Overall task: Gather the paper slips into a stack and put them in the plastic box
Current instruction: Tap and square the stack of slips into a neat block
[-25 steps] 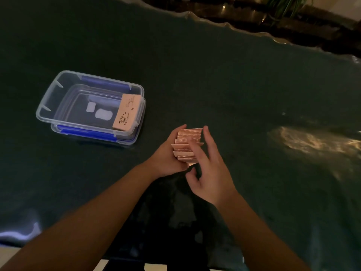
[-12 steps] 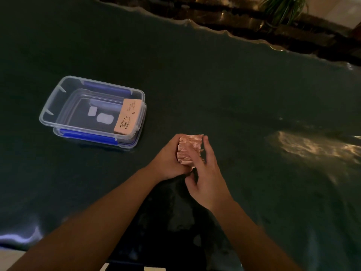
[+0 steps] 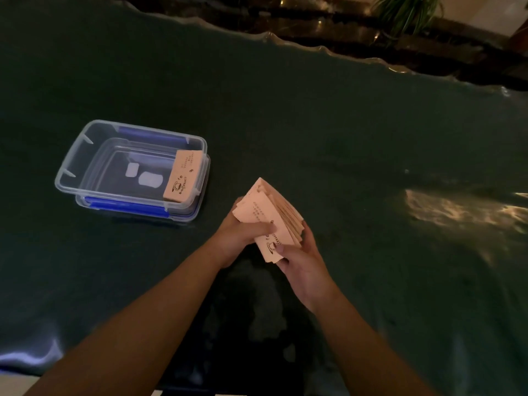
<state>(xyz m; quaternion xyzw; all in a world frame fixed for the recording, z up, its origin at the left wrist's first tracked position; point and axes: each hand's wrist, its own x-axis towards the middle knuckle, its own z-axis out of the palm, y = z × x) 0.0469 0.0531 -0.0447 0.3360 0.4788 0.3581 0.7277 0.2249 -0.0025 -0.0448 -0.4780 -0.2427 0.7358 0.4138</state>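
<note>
Head cam: both hands hold the paper slips (image 3: 268, 221) just above the tabletop (image 3: 328, 132), stack fanned, long axis running up-left to down-right. Left hand (image 3: 240, 235) fingers wrap the near-left edge w/ thumb across the face; right hand (image 3: 300, 261) fingers pinch the bottom corner. Plastic box (image 3: 85, 155) lies up-left, nearer the left hand, w/ one stack (image 3: 183, 178) inside at its right end.
</note>
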